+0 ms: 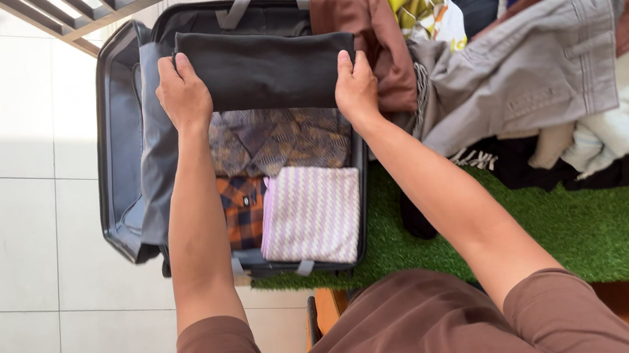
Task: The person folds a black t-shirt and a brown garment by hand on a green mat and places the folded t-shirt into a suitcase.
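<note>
A folded black garment [267, 70] is gripped at both ends by the left hand [183, 96] and right hand [355, 87], at twelve o'clock inside an open suitcase [116, 139], above folded patterned clothes [281, 140].

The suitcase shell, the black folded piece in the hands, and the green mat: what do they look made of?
The suitcase shell looks like hard dark grey plastic, smooth with a dull sheen. The black folded garment, gripped by the left hand and right hand, looks like soft matte woven cloth, probably cotton. The green mat looks like artificial turf, with short bristly blades.
</note>
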